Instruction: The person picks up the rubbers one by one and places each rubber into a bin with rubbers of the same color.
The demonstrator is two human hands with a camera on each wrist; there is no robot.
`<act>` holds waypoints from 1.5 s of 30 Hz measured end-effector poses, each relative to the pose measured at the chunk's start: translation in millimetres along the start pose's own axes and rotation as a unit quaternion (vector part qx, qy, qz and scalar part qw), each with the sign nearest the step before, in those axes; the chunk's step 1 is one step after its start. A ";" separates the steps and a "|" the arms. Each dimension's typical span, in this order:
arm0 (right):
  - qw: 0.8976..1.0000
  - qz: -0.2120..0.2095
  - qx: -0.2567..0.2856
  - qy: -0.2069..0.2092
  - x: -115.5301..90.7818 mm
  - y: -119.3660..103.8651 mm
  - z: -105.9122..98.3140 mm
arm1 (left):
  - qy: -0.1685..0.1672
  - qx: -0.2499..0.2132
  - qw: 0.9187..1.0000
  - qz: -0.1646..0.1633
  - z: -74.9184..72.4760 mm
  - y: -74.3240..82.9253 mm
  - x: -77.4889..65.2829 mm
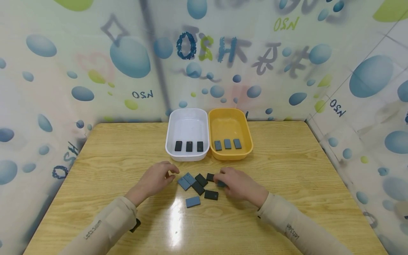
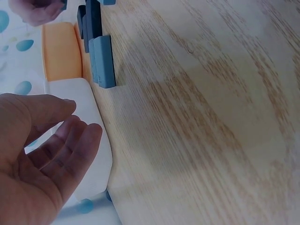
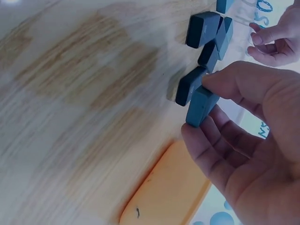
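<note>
Right hand (image 1: 239, 184) pinches a blue block (image 3: 200, 105) at the pile's three o'clock; left hand (image 1: 154, 180), at nine, curves loosely, empty. White tub (image 1: 188, 124) at twelve has three black blocks (image 1: 189, 146), yellow tub (image 1: 228, 124) at one three blue (image 1: 227, 144) (under half done, seemingly); seven loose ones (image 1: 198, 188) left

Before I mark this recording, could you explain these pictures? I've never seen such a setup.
There is no robot: a person works with a bare left hand and right hand. The wide picture comes from a camera on the head; the other two, from one on each wrist. On the wooden table stand a white tub with three black blocks and a yellow tub with three blue-grey blocks; loose blocks of both colours lie nearer the person. The right hand pinches another blue-grey block; the left holds nothing.
</note>
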State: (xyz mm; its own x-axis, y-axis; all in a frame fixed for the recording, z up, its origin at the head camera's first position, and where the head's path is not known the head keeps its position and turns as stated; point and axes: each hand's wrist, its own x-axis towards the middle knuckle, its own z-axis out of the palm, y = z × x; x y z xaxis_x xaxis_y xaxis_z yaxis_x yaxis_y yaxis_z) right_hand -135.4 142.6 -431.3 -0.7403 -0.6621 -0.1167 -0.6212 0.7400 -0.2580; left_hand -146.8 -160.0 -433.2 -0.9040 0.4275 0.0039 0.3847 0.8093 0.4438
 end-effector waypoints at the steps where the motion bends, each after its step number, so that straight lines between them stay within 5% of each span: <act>1: 1.000 0.002 0.003 -0.001 -0.1 0.5 -0.8 | 0.000 0.000 1.000 0.000 0.2 -0.2 0.1; 15: 0.999 0.023 0.026 0.001 -2.2 5.1 -17.7 | 0.000 -0.001 1.000 0.003 0.8 -1.4 0.4; 28: 0.998 0.021 -0.004 0.052 -2.2 19.2 -39.7 | -0.007 -0.005 1.000 -0.007 1.2 -4.4 -0.3; 45: 0.998 0.041 -0.013 0.050 -0.3 35.9 -68.7 | -0.015 -0.004 1.000 -0.015 1.1 -5.3 0.6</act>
State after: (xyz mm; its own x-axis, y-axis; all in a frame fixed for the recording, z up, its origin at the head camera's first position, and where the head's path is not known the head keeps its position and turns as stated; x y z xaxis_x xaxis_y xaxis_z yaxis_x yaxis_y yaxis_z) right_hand -175.2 177.6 -374.7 -0.8097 -0.5855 -0.0404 -0.5634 0.7947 -0.2258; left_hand -149.2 -163.6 -436.5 -0.9088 0.4157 -0.0357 0.3567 0.8186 0.4503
